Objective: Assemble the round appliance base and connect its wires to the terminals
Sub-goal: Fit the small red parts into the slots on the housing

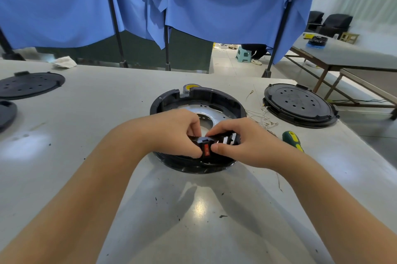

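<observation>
- The round appliance base [198,100], a black ring with a metal plate inside, lies on the grey table [107,100].
- At the base's near rim, the left hand [176,132] and right hand [238,141] pinch a black switch panel [217,141] with a red rocker switch [206,149].
- Loose wires [261,117] lie just right of the base; a green-handled screwdriver [292,140] lies near them.
- A black perforated cover [299,105] sits farther right of the base.

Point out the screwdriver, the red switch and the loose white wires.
screwdriver [292,140]: head view, on its green and yellow handle.
red switch [206,149]: head view, on its red face between the two thumbs.
loose white wires [263,118]: head view, on the tangle right of the round base.
</observation>
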Tool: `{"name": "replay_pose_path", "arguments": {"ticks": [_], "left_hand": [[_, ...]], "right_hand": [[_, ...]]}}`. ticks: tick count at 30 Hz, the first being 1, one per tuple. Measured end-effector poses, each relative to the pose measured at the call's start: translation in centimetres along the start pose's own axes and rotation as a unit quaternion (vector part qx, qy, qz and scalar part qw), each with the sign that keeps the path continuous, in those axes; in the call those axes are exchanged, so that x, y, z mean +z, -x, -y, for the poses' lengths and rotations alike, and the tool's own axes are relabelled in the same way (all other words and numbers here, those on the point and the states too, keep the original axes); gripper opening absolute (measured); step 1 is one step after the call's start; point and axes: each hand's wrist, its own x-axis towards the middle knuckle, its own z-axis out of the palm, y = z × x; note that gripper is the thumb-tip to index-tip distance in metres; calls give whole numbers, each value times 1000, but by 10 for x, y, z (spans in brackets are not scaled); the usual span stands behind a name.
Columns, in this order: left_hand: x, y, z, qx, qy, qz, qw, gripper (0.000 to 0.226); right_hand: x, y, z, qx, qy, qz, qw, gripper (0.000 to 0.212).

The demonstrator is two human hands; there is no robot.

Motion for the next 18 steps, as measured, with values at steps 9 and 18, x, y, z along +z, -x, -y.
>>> {"name": "replay_pose_path", "arguments": {"ticks": [9, 18], "left_hand": [[10, -5, -1, -4, -40, -9, 999, 33], [15, -9, -2, 13, -47, -44, 998, 31]], "right_hand": [[3, 2, 1, -18, 8, 1, 1000, 28], [13, 1, 1, -43, 32, -49, 997, 18]]}}
